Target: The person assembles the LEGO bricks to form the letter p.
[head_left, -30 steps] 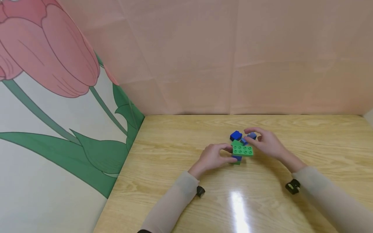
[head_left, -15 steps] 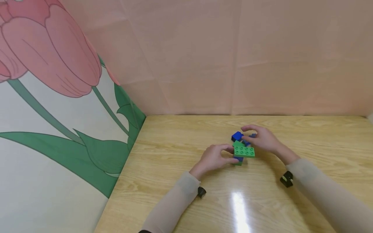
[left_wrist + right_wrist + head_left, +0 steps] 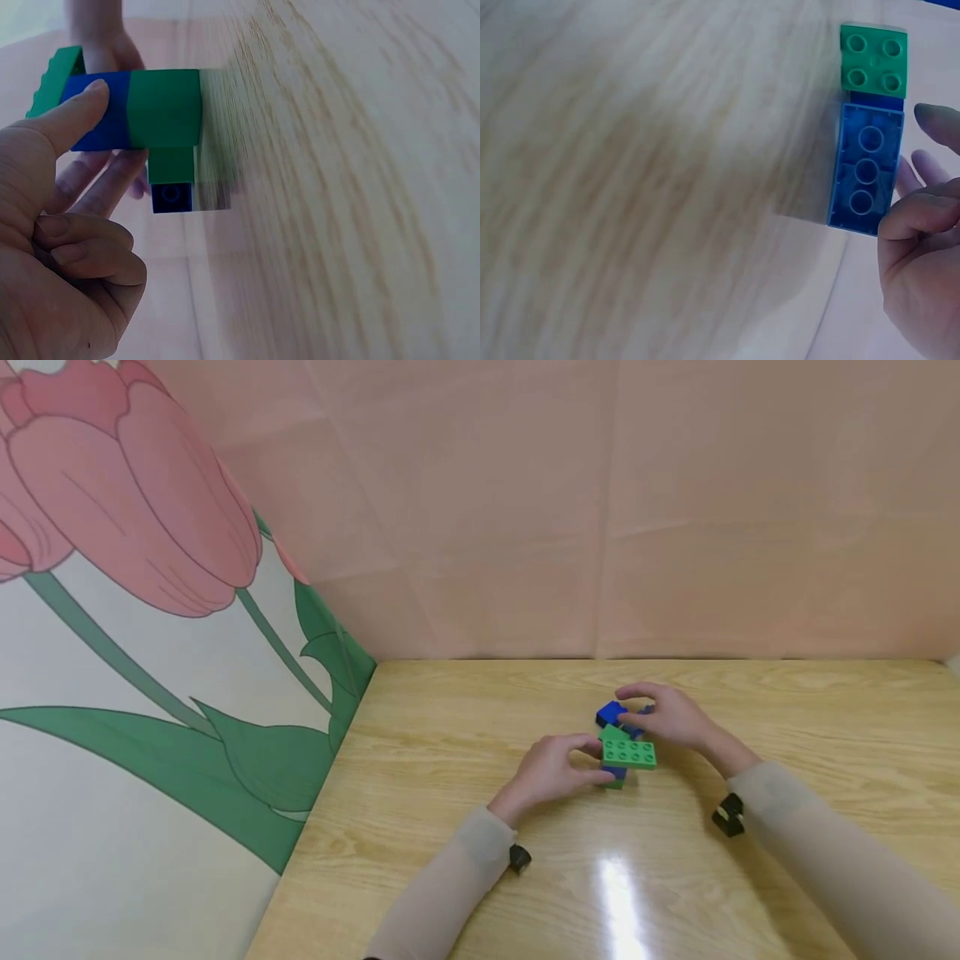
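My left hand holds an upright stack of toy building bricks. Its thumb presses the stack's blue middle brick, above a green bottom brick; fingers reach round the far side. A flat-lying green eight-stud brick tops the stack. My right hand hovers behind it, thumb and forefinger apart. Beside that hand's fingers a blue brick lies on its side, hollow underside towards the wrist. I cannot tell whether a finger touches it. A four-stud green brick stands past its end.
Another dark blue brick lies on the wooden table at the right fingertips, behind the stack. A pink cloth backdrop rises at the table's back edge. A tulip-printed panel stands at the left.
My right hand has moved left, closer to the dark blue brick, and the blue brick beneath it looks slightly turned. My left hand keeps its hold on the stack.
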